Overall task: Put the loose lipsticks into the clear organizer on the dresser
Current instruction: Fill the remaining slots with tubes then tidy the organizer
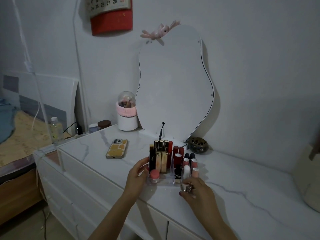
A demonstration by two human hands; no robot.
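Clear organizer (170, 182) is sitting near the front edge of the white marble-look dresser (242, 179), roughly mid-width, packed with upright lipsticks (161, 157); a small pink-capped jar (154, 176) is standing in its front left compartment. Left hand (138, 177) is curling against the organizer's left wall, fingers wrapping the side, thumb toward the front. Right hand (195, 190) is hovering at the front right corner, fingertips pinching a small shiny object (186, 187) — too blurred to identify, and whether it is touching the organizer cannot be told. Bare dresser top is stretching wide to the right of the organizer; to the left, a phone (117, 148) is lying face down, well apart. Behind, a wavy-edged mirror (174, 84) is standing with a cable (161, 129) plugged at its base, a dark round dish (198, 144) just beside its right foot, a white domed container (127, 115) at its left. Calendar (110, 13) is getting cut off by the top edge; a pale rounded object at far right is cropped and dim. Lipstick labels mostly unreadable.
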